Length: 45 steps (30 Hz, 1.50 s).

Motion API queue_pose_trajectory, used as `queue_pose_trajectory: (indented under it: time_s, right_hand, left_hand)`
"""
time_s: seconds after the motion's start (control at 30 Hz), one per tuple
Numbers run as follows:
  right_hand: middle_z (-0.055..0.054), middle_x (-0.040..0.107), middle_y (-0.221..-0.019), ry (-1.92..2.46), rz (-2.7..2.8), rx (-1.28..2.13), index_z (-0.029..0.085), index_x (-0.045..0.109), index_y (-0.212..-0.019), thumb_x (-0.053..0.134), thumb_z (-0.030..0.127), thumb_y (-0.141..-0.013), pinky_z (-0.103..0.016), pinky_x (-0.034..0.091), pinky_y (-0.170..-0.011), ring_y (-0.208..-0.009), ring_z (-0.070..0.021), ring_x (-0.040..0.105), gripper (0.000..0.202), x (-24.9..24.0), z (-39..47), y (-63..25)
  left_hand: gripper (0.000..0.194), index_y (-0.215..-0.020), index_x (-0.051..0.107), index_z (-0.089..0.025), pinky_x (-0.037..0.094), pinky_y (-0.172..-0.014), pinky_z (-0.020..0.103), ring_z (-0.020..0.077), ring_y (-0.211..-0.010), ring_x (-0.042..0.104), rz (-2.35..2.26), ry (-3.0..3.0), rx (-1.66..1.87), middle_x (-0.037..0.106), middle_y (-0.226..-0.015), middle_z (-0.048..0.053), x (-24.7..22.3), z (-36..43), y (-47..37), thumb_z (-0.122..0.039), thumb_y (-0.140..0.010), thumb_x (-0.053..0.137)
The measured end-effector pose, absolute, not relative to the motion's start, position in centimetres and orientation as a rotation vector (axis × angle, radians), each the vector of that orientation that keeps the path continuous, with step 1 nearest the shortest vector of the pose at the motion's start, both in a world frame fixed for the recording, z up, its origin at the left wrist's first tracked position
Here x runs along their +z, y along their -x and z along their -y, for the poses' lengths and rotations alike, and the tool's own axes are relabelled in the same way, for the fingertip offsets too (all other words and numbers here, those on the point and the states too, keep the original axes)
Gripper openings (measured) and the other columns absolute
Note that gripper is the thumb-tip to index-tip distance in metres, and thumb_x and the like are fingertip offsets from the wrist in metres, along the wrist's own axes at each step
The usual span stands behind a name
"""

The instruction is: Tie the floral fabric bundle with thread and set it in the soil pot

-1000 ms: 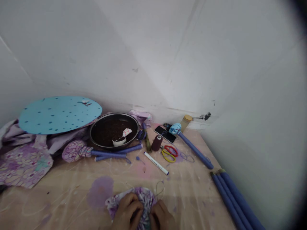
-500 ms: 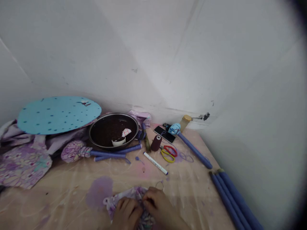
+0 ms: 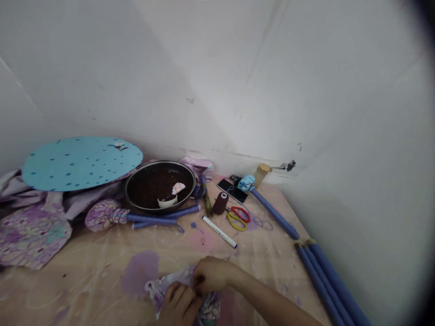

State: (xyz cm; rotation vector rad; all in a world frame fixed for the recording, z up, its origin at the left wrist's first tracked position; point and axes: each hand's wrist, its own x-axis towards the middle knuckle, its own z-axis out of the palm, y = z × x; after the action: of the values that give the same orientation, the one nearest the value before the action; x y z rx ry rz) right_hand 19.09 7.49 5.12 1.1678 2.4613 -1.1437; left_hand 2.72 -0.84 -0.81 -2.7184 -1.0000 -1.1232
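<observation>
Presently: one crumpled purple-and-white floral cloth [image 3: 211, 309], left hand [image 3: 180, 304] grasping it; right hand [image 3: 215, 274] at its folds, grip unclear; apparently gathering, next calling for steady tension.

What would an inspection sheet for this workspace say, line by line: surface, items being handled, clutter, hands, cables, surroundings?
Surface: peach patterned covering with purple patches.
Handled item: floral cloth, bunched at both hands.
Clutter: dark pan holding white pieces; blue dotted oval board; marker; thread cone; phone; red-and-yellow-handled tool; blue-wrapped rods at right.
Left hand: fingers bent over the cloth; grip hidden.
Right hand: fingers curled at the cloth, close to the left hand; exact grip hidden.
Cables: nothing seen.
Surroundings: pale wall with dark marks.
</observation>
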Motion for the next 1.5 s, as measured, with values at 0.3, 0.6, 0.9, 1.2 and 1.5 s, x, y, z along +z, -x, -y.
queue_pose_trajectory:
  time_s: [0.3,0.6,0.9,1.2,1.5]
  right_hand:
    - [0.001,0.063,-0.065,-1.842,-2.589,-1.431,0.019,0.059,-0.067,0.057,0.016,-0.076,-0.025,0.038,-0.06,-0.067,-0.0161,0.057,0.009,4.8,-5.2,-19.0]
    - [0.009,0.041,-0.051,-2.532,-2.07,-2.463,0.026,0.036,-0.071,0.043,0.065,-0.085,-0.016,0.024,-0.029,-0.031,-0.0069,0.031,0.042,6.0,-7.7,-23.4]
    - [0.003,0.053,-0.075,-3.302,-2.557,-1.584,0.027,0.053,-0.1,0.05,0.046,-0.09,-0.032,0.047,-0.072,-0.072,-0.0183,0.055,0.021,9.4,-8.6,-29.2]
    - [0.002,0.064,-0.066,-2.284,-3.009,-1.203,0.026,0.071,-0.088,0.061,0.014,-0.077,-0.026,0.045,-0.06,-0.056,-0.0163,0.058,0.019,6.4,-3.1,-25.3]
    - [0.001,0.072,-0.074,-1.455,-3.068,-0.619,0.023,0.063,-0.079,0.056,0.013,-0.084,-0.023,0.046,-0.06,-0.066,-0.0183,0.067,0.013,3.3,0.7,-22.1]
  left_hand:
    - [0.038,-0.089,0.065,-0.022,0.041,-0.072,0.033,0.0194,-0.068,0.057,1.123,2.788,-1.105,0.062,-0.073,0.003,-1.9,0.9,-2.4,-0.021,-0.102,0.03]
    - [0.039,-0.081,0.062,-0.022,0.043,-0.066,0.029,0.019,-0.07,0.058,1.386,2.812,-1.27,0.06,-0.074,0.003,-1.7,1.1,-3.1,-0.034,-0.102,0.033]
    - [0.029,-0.087,0.061,-0.023,0.05,-0.073,0.027,0.0181,-0.08,0.065,1.277,2.952,-1.281,0.071,-0.087,0.002,-1.2,0.5,-2.6,-0.031,-0.102,0.038]
    - [0.037,-0.082,0.062,-0.021,0.052,-0.075,0.027,0.0182,-0.079,0.064,1.369,2.901,-1.312,0.066,-0.085,0.004,-1.2,0.9,-3.0,-0.035,-0.102,0.034]
    - [0.022,-0.082,0.062,-0.022,0.053,-0.072,0.028,0.0194,-0.074,0.064,1.217,3.03,-1.256,0.067,-0.078,0.003,-0.1,0.3,-2.4,-0.023,-0.096,0.046]
